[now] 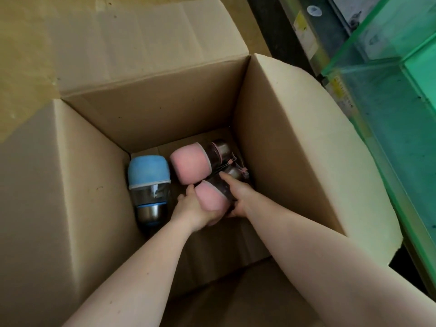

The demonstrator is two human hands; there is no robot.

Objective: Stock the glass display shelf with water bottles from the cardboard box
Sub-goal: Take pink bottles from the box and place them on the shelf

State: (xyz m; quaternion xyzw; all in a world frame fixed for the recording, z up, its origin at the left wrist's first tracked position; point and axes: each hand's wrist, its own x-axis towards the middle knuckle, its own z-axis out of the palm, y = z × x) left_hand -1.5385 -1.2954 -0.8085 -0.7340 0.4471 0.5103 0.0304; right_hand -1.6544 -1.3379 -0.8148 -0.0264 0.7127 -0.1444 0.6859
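Head cam, looking down into the open cardboard box (271, 128), flaps folded out. Three water bottles lie on their sides at the bottom: a blue-sleeved bottle (149, 182) near the left wall w/ steel cap toward the person, a pink-sleeved bottle (192, 165) further back, and a nearer pink-sleeved bottle (211, 199) touching it, now in both hands. Left hand (192, 208) cups the padded sleeve end, fingers curled round it from the left & under; right hand (237, 197) wraps the clear body, index finger stretched along it toward the cap end, prob. to steady the bottle since the box is deep and both arms reach far down. Two-handed hold likely because the bottle lies flat, tight against its neighbour, w/ cords tangled near the caps. The green-tinted glass display shelf (368, 67) stands just right of the box, beyond the right flap; no bottles visible on the part in view. Judged step: lifting this bottle out; three still in the box.
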